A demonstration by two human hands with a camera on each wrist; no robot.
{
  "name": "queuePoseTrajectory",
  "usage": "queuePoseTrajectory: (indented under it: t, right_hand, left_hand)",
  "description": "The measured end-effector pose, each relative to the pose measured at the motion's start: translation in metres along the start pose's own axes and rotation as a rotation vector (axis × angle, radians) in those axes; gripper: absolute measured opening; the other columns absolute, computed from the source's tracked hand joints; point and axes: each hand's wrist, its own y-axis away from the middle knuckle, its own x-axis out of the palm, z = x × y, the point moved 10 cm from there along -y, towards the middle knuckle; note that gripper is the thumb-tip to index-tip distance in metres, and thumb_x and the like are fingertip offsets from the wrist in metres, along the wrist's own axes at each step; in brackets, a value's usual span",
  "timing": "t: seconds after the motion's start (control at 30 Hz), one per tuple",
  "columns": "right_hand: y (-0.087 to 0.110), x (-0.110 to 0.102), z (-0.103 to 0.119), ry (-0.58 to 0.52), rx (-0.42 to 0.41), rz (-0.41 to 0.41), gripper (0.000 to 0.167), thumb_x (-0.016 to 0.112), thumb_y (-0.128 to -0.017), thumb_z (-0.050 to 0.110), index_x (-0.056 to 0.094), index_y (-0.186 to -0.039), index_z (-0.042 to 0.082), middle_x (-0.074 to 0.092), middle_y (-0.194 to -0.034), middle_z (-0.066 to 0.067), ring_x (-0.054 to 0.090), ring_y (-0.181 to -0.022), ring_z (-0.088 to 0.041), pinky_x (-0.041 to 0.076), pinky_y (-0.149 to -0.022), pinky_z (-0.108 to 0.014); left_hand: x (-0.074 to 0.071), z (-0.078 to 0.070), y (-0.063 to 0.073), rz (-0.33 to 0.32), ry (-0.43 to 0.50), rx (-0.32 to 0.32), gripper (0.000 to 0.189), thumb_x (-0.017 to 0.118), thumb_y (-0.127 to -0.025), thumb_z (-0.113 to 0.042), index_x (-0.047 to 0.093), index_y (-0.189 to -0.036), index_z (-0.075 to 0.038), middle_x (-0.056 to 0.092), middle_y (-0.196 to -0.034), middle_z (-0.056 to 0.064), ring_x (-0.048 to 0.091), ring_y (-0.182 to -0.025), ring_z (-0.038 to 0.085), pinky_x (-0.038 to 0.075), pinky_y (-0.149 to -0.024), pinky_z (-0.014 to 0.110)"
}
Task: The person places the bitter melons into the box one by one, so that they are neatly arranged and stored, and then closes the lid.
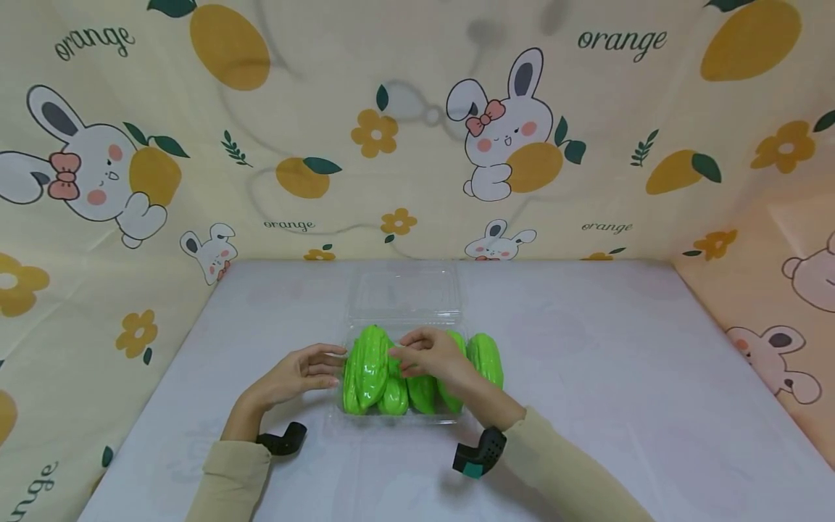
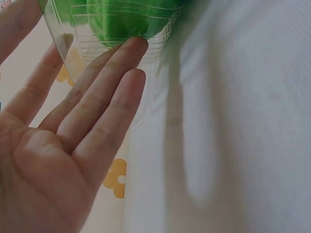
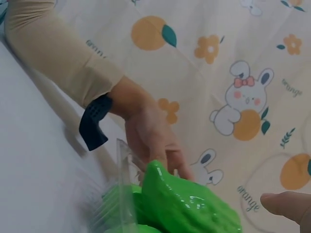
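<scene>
A clear plastic clamshell box [image 1: 450, 419] sits mid-table, its lid [image 1: 404, 290] laid back behind it. Glossy, ridged green toy vegetables [image 1: 372, 366] fill it, some piled over others. My left hand [image 1: 296, 373] is at the box's left side; in the left wrist view its extended fingers [image 2: 104, 90] are right at the clear wall. Above the vegetables hovers my right hand [image 1: 437, 355], fingers loosely bent and pointing left. In the right wrist view one of its fingertips [image 3: 279, 201] stands apart from the nearest green vegetable [image 3: 189, 204]. Another green vegetable [image 1: 485, 359] lies at the box's right side.
Both wrists wear black camera mounts, the left one [image 1: 283, 440] and the right one [image 1: 479, 453]. White cloth covers the table [image 1: 620, 377]. A printed curtain [image 1: 404, 58] with rabbits and oranges hangs behind and along both sides.
</scene>
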Motion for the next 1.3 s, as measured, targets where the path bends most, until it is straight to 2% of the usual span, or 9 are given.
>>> queuePoseTrajectory:
  t: [0.27, 0.43, 0.63, 0.8, 1.07, 1.3]
  right_hand:
    - [0.004, -0.009, 0.004, 0.002, -0.012, 0.007, 0.033, 0.066, -0.090, 0.013, 0.056, -0.113, -0.010, 0.065, -0.088, -0.004, 0.066, -0.070, -0.011, 0.061, -0.077, -0.038]
    - [0.005, -0.012, 0.004, 0.007, -0.012, 0.010, 0.033, 0.066, -0.091, 0.015, 0.057, -0.113, -0.008, 0.066, -0.089, -0.006, 0.067, -0.072, -0.011, 0.061, -0.077, -0.036]
    - [0.012, -0.013, 0.006, -0.014, -0.037, 0.051, 0.033, 0.063, -0.092, 0.016, 0.056, -0.112, -0.009, 0.067, -0.092, -0.010, 0.067, -0.075, -0.011, 0.061, -0.076, -0.033]
    - [0.019, -0.018, 0.007, -0.047, -0.058, 0.064, 0.032, 0.061, -0.093, 0.015, 0.054, -0.113, -0.009, 0.068, -0.090, -0.005, 0.067, -0.078, -0.012, 0.060, -0.078, -0.033]
    - [0.028, -0.036, 0.006, -0.053, -0.067, 0.018, 0.036, 0.060, -0.093, 0.014, 0.051, -0.117, -0.012, 0.070, -0.089, -0.001, 0.067, -0.079, -0.012, 0.060, -0.080, -0.034]
    - [0.033, -0.054, 0.005, -0.010, -0.105, -0.002, 0.039, 0.057, -0.095, 0.013, 0.049, -0.121, -0.015, 0.070, -0.096, -0.008, 0.068, -0.081, -0.012, 0.061, -0.079, -0.032]
  left_hand:
    - [0.000, 0.000, -0.001, 0.001, 0.005, -0.003, 0.057, 0.066, -0.091, -0.018, 0.042, -0.140, 0.000, 0.049, -0.141, 0.030, 0.051, -0.128, 0.046, 0.053, -0.091, 0.019]
    - [0.000, -0.001, 0.000, -0.001, 0.002, 0.001, 0.058, 0.067, -0.091, -0.019, 0.042, -0.140, -0.001, 0.049, -0.141, 0.030, 0.051, -0.127, 0.046, 0.053, -0.091, 0.019]
    - [0.000, 0.000, 0.000, 0.000, 0.004, 0.002, 0.058, 0.067, -0.090, -0.019, 0.042, -0.139, 0.000, 0.049, -0.140, 0.030, 0.051, -0.127, 0.046, 0.053, -0.091, 0.019]
    - [0.000, 0.000, 0.000, 0.000, 0.001, -0.001, 0.058, 0.067, -0.091, -0.019, 0.042, -0.139, -0.001, 0.049, -0.141, 0.030, 0.051, -0.127, 0.046, 0.053, -0.091, 0.020]
    - [0.001, 0.000, 0.000, 0.007, 0.007, 0.002, 0.060, 0.068, -0.090, -0.021, 0.041, -0.140, 0.000, 0.048, -0.140, 0.031, 0.051, -0.127, 0.046, 0.054, -0.091, 0.020]
    - [0.001, 0.000, 0.000, 0.009, 0.009, 0.001, 0.060, 0.067, -0.090, -0.021, 0.041, -0.140, 0.001, 0.048, -0.140, 0.031, 0.053, -0.126, 0.044, 0.054, -0.090, 0.019]
